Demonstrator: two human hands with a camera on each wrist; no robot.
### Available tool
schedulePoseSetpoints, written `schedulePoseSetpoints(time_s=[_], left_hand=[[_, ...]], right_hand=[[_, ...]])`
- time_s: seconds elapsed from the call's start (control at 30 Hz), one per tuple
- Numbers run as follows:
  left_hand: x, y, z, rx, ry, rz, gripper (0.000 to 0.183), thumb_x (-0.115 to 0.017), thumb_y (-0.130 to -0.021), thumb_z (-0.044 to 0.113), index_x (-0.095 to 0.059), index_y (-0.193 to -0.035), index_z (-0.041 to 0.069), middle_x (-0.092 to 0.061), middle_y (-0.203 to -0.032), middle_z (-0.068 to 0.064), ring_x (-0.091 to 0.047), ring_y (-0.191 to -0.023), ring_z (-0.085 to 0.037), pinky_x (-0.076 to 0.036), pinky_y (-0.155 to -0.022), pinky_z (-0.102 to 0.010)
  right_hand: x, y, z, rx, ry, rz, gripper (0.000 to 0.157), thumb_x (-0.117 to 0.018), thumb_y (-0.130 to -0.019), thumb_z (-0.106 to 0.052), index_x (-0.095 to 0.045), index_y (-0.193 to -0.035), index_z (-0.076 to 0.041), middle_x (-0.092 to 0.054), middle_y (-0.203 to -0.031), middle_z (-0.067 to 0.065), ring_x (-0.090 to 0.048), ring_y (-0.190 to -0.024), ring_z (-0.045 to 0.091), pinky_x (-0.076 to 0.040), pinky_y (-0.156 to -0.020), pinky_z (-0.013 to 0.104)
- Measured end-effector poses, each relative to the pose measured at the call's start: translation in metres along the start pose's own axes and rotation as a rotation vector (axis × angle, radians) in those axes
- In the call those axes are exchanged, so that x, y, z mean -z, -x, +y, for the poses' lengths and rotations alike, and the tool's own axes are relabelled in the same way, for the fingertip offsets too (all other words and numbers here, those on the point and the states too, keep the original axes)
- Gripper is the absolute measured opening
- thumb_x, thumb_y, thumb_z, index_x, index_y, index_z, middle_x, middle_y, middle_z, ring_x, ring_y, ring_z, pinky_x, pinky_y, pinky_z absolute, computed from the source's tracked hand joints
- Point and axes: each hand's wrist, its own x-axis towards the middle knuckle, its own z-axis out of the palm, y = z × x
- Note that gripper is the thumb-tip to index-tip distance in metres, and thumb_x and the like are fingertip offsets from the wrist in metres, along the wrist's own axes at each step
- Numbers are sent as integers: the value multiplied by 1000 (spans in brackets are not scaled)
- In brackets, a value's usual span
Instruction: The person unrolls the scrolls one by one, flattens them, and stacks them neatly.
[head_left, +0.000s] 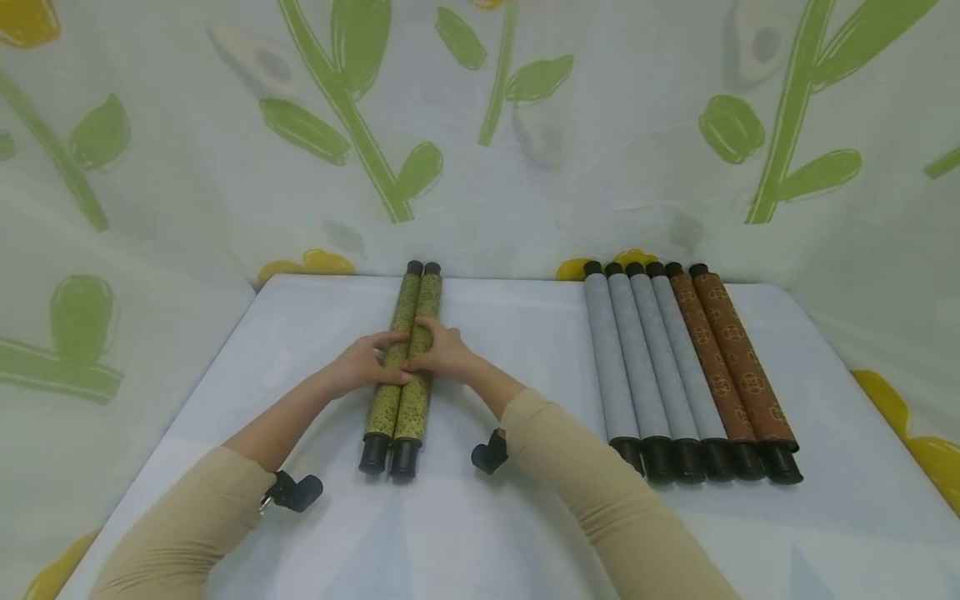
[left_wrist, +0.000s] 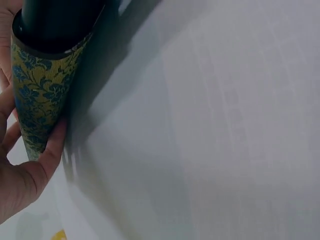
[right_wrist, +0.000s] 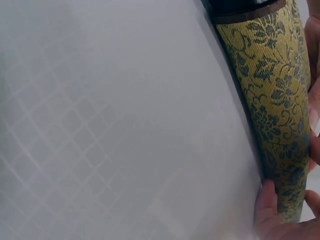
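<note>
Two rolled scrolls in yellow brocade with dark floral patterning and black ends lie side by side, left of the table's middle. My left hand (head_left: 358, 365) holds the left yellow scroll (head_left: 383, 410), thumb and fingers spread along its side. On the other side, my right hand (head_left: 450, 357) grips the right yellow scroll (head_left: 410, 414) about its middle. The fingertips of both hands meet over the pair. In the left wrist view, fingers curve around a yellow scroll (left_wrist: 42, 90) below its black end. The right wrist view shows a thumb pressed to the brocade (right_wrist: 275, 95).
On the right side of the white table (head_left: 517, 500) lie several grey scrolls (head_left: 615, 358), touching in a row. Two brown patterned scrolls (head_left: 738, 367) adjoin them. A white curtain with green leaf prints (head_left: 540, 192) hangs at the table's back edge.
</note>
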Motion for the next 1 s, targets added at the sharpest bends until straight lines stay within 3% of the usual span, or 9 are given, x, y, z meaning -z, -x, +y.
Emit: schedulePoseSetpoints(time_s=[0.2, 0.4, 0.53, 0.7, 0.87, 1.0], left_hand=[[-2, -2, -1, -3, -84, 15, 80, -78, -77, 34, -41, -142, 6, -37, -144, -27, -42, -124, -46, -39, -98, -55], [-1, 1, -2, -5, -137, 35, 79, -78, -77, 31, -40, -142, 5, -35, -145, -28, -43, -122, -51, -41, -96, -55], [-2, 1, -6, 15, -116, 40, 77, -76, -79, 28, -39, -143, 6, -34, -146, -28, -41, -123, -53, -42, -96, -55], [-2, 3, -10, 40, -53, 42, 75, -74, -81, 25, -38, -144, 8, -34, -145, -28, -42, -123, -51, -45, -93, -53], [-4, 2, -13, 66, -10, 78, 77, -76, -78, 26, -39, -143, 10, -34, -142, -30, -40, -123, -49, -44, -94, -54], [-9, 0, -15, 107, -48, 106, 85, -80, -74, 37, -37, -142, 12, -33, -135, -34, -38, -122, -46, -40, -96, -56]], right_hand=[[2, 2, 1, 9, -52, -10, 81, -76, -81, -23, -30, -147, -23, -19, -151, 24, -23, -138, 38, -32, -107, 51], [0, 0, 1, -41, -1, 13, 72, -68, -86, -21, -31, -147, -24, -22, -144, 27, -35, -128, 39, -39, -101, 48], [0, 1, 2, -57, 36, 22, 66, -60, -86, -21, -34, -147, -25, -25, -140, 27, -41, -120, 36, -43, -96, 45], [5, 4, 7, -44, 7, -8, 62, -54, -86, -19, -38, -145, -23, -23, -140, 27, -38, -119, 36, -41, -95, 47], [12, 10, 13, -33, -7, -2, 61, -62, -89, -28, -36, -144, -22, -22, -142, 28, -35, -124, 38, -36, -100, 51], [12, 13, 16, -25, 38, 12, 81, -74, -79, -40, -30, -144, -22, -24, -142, 27, -35, -128, 38, -36, -102, 51]])
